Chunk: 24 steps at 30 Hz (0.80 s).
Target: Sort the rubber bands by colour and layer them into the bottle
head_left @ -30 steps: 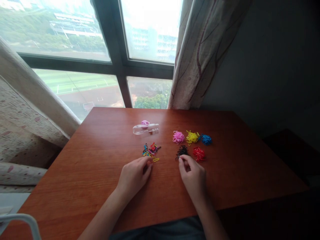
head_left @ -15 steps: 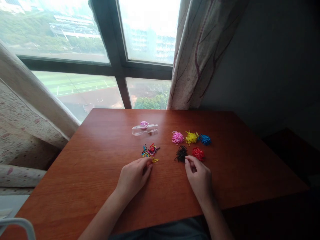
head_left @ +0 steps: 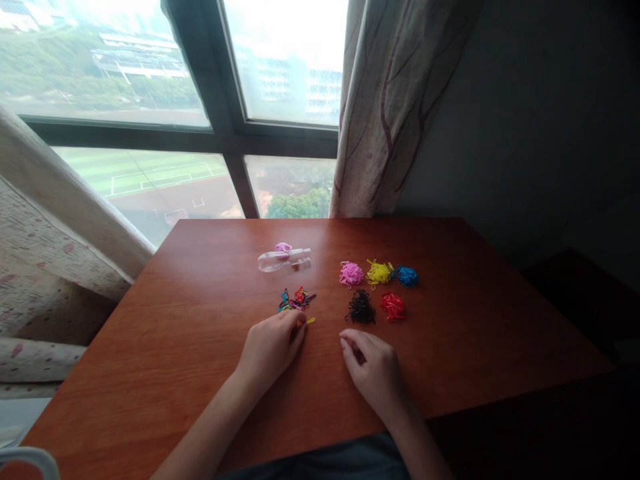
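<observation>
My left hand (head_left: pixel 271 347) rests on the brown table (head_left: pixel 200 333), fingers loosely curled, fingertips touching a yellow band at the near edge of the mixed heap of small coloured rubber bands (head_left: pixel 296 300). My right hand (head_left: pixel 373 370) lies on the table with fingers curled in, a little short of the black pile (head_left: pixel 360 308); nothing shows in it. Beside the black pile is a red pile (head_left: pixel 393 306). Behind them sit pink (head_left: pixel 351 273), yellow (head_left: pixel 379 272) and blue (head_left: pixel 407 275) piles.
A clear plastic bottle (head_left: pixel 284 259) lies on its side behind the mixed heap, a pink cap (head_left: pixel 283 247) next to it. A window and curtains (head_left: pixel 395 107) stand behind the table. A dark wall is at the right.
My right hand has drawn back from the black pile toward me and to the left. My left hand stays at the mixed heap.
</observation>
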Motion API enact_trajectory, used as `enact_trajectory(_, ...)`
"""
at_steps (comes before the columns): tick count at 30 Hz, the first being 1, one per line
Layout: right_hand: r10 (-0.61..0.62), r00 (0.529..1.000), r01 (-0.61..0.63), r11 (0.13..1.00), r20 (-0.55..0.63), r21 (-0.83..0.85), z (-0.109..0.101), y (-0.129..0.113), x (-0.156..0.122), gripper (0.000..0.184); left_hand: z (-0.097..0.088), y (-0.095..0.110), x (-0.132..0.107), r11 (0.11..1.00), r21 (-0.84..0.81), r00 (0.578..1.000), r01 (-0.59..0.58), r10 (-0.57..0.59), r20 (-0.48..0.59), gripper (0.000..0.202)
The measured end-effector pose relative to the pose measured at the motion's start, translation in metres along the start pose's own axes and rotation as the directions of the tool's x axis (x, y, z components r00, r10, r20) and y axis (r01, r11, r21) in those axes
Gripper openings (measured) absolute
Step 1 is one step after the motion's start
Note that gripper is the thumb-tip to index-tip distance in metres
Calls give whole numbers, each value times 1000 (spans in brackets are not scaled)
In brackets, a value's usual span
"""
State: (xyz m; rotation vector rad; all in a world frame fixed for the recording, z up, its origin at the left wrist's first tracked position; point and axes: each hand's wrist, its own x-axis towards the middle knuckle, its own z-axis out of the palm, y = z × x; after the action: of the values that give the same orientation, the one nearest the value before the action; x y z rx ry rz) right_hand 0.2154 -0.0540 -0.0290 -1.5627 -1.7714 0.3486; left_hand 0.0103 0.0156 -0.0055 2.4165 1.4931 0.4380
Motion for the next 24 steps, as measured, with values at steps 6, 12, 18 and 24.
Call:
enact_trajectory(6, 9, 998, -7, 1000, 63, -19, -1, -3, 3, 20, -7, 32, 35, 994, -59, 996, -89, 88, -18, 15)
enact_trajectory(12, 36, 998, -37, 999, 57, 17, 0, -4, 5, 20, -1, 79, 115, 974, -38, 973, -225, 226, 39, 19)
enact_trajectory(18, 39, 998, -41, 998, 52, 41, 1, -2, 4, 19, 16, 102, 162, 980, -39, 979, -193, 195, 63, 20)
enact_trajectory(24, 46, 997, -48, 998, 55, 44, -1, -4, 3, 20, 13, 86, 149, 984, -50, 985, -169, 170, 22, 21)
